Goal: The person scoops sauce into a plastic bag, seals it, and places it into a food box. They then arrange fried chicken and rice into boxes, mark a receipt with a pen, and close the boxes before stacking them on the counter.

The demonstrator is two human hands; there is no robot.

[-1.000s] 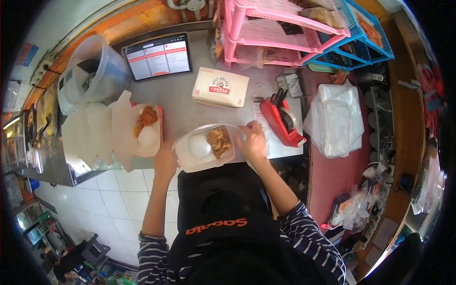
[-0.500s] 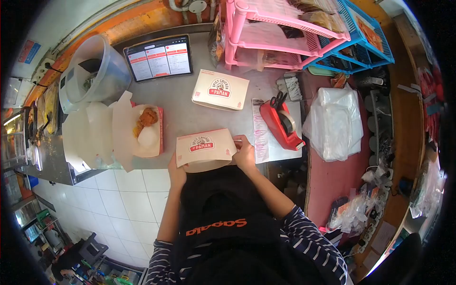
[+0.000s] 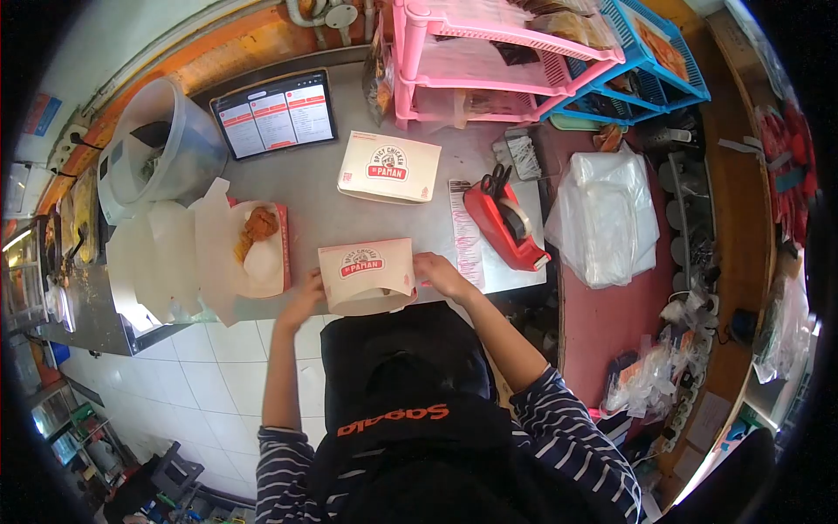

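A cardboard food box with a printed logo lies at the counter's front edge. Its lid is partly lowered, and a curved gap shows along the side facing me. My left hand grips the box's left side, its fingertips partly hidden. At the right side my right hand has its bent fingers on the box edge. Behind it stands a second printed food box, closed. To the left, an open food box holds fried chicken and a white mound of rice.
A tablet leans at the back beside a clear plastic tub. On the right are a red tape dispenser with black scissors, a printed sheet and stacked plastic bags. Pink shelves stand behind.
The box now rests lower and flatter, its front gap more visible. My left hand has shifted outward along its left side; my right hand stays at the right edge. The view has moved slightly.
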